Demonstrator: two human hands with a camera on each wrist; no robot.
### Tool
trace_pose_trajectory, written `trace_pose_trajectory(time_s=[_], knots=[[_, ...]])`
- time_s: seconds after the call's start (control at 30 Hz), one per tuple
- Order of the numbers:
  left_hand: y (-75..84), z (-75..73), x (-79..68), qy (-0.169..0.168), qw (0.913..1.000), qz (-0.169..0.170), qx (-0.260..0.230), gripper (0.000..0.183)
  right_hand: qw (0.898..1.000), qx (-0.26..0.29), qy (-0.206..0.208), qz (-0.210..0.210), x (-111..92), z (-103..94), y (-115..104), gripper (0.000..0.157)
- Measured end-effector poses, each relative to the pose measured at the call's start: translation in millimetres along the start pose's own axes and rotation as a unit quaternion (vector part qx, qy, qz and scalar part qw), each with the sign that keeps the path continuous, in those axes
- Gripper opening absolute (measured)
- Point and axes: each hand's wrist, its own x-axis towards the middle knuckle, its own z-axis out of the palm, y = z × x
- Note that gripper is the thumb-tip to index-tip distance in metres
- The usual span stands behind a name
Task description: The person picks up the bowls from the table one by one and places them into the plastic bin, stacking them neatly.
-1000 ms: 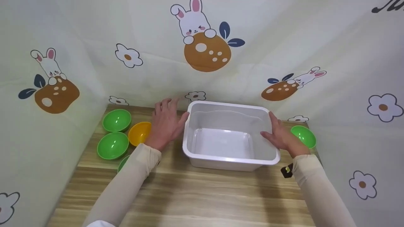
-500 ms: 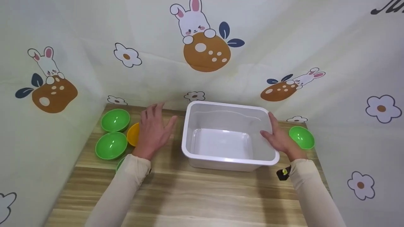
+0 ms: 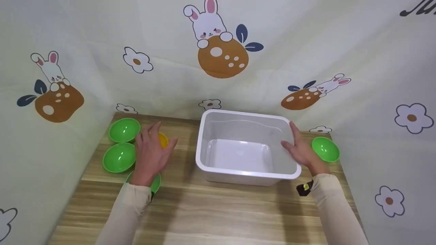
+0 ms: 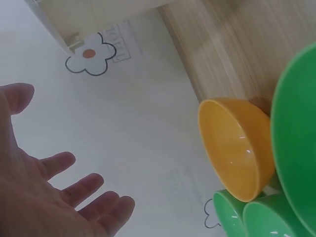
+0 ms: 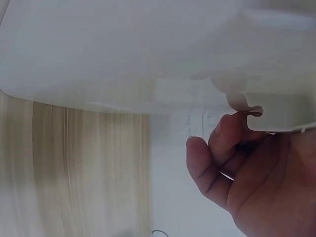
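A white rectangular basin stands at the middle of the table. My right hand grips its right rim, thumb inside and fingers outside; the right wrist view shows the fingers curled at the rim. Over the bowls on the left hovers my left hand, fingers loosely spread and holding nothing. Partly hidden behind it is an orange bowl, which the left wrist view shows apart from the fingers. Two green bowls lie left of that hand, and another green bowl is partly covered by its wrist.
One more green bowl sits at the table's right edge, beyond my right hand. Patterned cloth hangs behind the wooden table and along both sides.
My left hand has moved left and nearer to me, away from the basin's left rim to above the bowls. The right hand keeps its hold, and the basin stays put.
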Motion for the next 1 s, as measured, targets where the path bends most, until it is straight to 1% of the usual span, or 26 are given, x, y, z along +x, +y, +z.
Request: trace_pose_trajectory(time_s=[0.3,0.43,0.83,1.0], knots=[[-22.6,-3.8,-25.2,0.011,0.998,-0.061,0.011,0.091,1.0,0.013,0.006,-0.003,1.2,2.2,-0.6,0.085],[-32.5,-3.7,-37.4,0.012,0.9965,-0.082,0.013,0.098,1.0,0.023,0.012,-0.005,0.5,1.6,-1.0,0.084],[-56.4,0.3,-66.6,-0.019,0.9886,-0.148,0.017,0.107,0.998,0.05,0.013,0.018,-0.2,3.7,5.0,0.081],[-63.8,2.7,-76.6,-0.022,0.9869,-0.159,0.016,0.109,0.998,0.056,0.016,0.021,0.2,4.7,7.1,0.08]])
